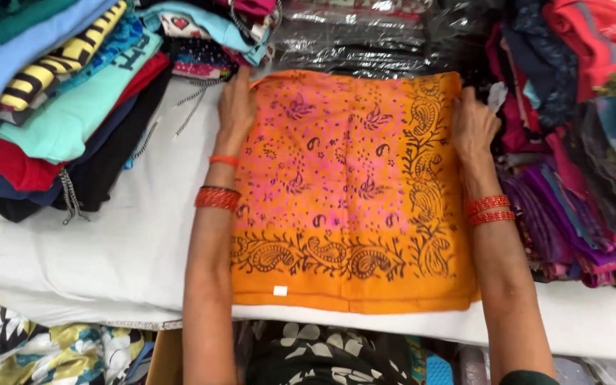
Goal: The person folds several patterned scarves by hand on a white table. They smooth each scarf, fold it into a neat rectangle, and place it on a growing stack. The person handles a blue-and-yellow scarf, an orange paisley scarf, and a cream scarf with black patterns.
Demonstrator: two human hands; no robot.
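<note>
Head view. A folded cloth [351,192], roughly rectangular, orange with a pink centre and dark paisley and floral print, lies flat on the white-covered tabletop [108,249]. Its weave looks thin and smooth; a small white tag sits near the front edge.

The left hand [237,107] lies flat along the cloth's left edge near the far corner, its grip open with fingers extended, clasping nothing. The right hand [473,125] rests at the far right corner, fingers curled over the edge; whether it pinches the cloth cannot be told. Red bangles [217,197] ring both wrists.

Stacked folded garments [58,100] flank the left, mixed fabrics [579,164] the right.
</note>
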